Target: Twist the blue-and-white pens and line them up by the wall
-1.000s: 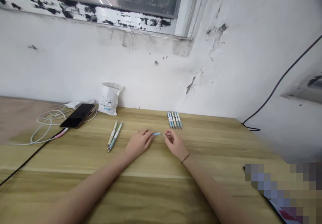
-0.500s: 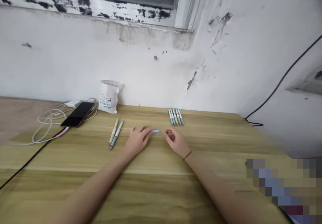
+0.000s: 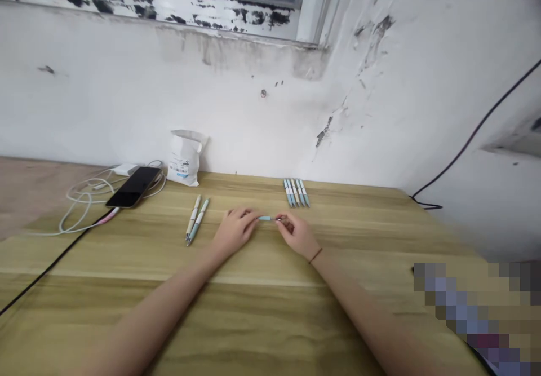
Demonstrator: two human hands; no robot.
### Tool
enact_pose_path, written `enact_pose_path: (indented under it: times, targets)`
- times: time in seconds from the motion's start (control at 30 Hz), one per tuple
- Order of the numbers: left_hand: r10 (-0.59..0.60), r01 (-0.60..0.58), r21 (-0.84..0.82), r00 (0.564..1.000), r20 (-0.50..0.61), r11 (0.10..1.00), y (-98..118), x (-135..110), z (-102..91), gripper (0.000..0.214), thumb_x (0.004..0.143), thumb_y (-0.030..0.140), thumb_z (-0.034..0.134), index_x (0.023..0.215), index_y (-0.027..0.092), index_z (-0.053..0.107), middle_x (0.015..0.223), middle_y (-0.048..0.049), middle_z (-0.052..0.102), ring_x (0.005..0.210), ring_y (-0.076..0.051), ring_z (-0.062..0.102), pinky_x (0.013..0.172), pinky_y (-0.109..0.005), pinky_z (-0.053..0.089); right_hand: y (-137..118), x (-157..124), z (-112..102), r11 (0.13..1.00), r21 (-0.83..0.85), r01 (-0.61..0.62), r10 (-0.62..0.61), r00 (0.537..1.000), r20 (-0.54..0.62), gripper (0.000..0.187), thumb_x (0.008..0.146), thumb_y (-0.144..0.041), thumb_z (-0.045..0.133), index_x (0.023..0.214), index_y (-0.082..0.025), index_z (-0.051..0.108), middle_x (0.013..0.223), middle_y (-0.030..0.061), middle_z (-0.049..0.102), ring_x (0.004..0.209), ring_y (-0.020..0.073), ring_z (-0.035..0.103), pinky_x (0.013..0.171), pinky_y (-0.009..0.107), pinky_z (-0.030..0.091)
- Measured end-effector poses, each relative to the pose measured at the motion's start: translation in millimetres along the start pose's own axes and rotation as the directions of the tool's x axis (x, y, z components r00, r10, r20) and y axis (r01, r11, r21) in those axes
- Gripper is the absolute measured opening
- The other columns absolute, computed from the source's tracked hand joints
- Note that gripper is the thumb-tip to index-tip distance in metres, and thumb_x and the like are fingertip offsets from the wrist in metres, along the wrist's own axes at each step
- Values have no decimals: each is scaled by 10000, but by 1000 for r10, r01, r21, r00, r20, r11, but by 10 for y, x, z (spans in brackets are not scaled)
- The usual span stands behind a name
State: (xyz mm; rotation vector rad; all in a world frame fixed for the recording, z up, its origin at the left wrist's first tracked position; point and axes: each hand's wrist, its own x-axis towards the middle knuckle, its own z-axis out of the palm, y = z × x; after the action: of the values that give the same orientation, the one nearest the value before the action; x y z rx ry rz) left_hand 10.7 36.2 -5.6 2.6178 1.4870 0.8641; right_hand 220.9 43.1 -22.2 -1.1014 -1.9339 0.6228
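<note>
My left hand (image 3: 234, 230) pinches a short pale blue pen barrel (image 3: 266, 218) between thumb and fingers. My right hand (image 3: 296, 234) holds a thin metal pen part (image 3: 278, 219) at its fingertips, and this meets the barrel's right end. Both hands rest close together on the wooden table (image 3: 321, 207). To the left of my left hand lie two assembled pens (image 3: 196, 221), side by side. Several more pens (image 3: 296, 193) lie in a tight row near the wall, beyond my hands.
A black phone (image 3: 133, 187) lies on white cables (image 3: 87, 195) at the table's left, near a white paper bag (image 3: 185, 159) against the wall. A black cable (image 3: 42, 274) crosses the left corner. A pixelated patch (image 3: 473, 314) covers the lower right.
My hands have drawn closer, closing the gap between the blue barrel and the metal part until they meet. The view has tilted slightly, and the pens on the table have not moved.
</note>
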Motion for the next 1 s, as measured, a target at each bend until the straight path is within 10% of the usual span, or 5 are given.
enact_pose_path:
  times: [1.0]
  targets:
    - [67,-63,-49,996,64,997,17,-18,-47,292,918,270,400,1168,292,550,1055,-31,595,990,-172,536,855,-301,417,6,25,33,998,-58,23,-20,999,43,205,873,-335,461,925,-199,606,734,27,630,608,151,548,559,261,429]
